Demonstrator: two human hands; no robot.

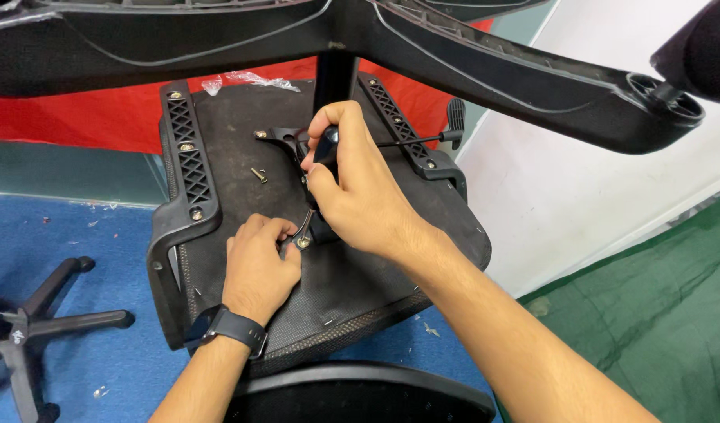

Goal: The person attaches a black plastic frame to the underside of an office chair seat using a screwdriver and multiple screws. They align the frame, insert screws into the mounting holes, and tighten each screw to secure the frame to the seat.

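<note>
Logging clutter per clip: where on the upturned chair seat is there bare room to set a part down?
Bare fabric lies on the black fabric seat underside near its front edge, below the left hand, and beside the left ribbed plastic armrest bracket around the loose screw. The centre is crowded: the right hand grips the black metal mechanism plate.

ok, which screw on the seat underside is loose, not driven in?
The loose screw lying on its side on the fabric, left of the mounting plate. The armrest-bracket screws sit seated in their holes.

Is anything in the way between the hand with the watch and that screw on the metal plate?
Nothing visible. The left hand has its fingertips right at the screw on the metal plate. The right hand grips the mechanism just above it.
</note>
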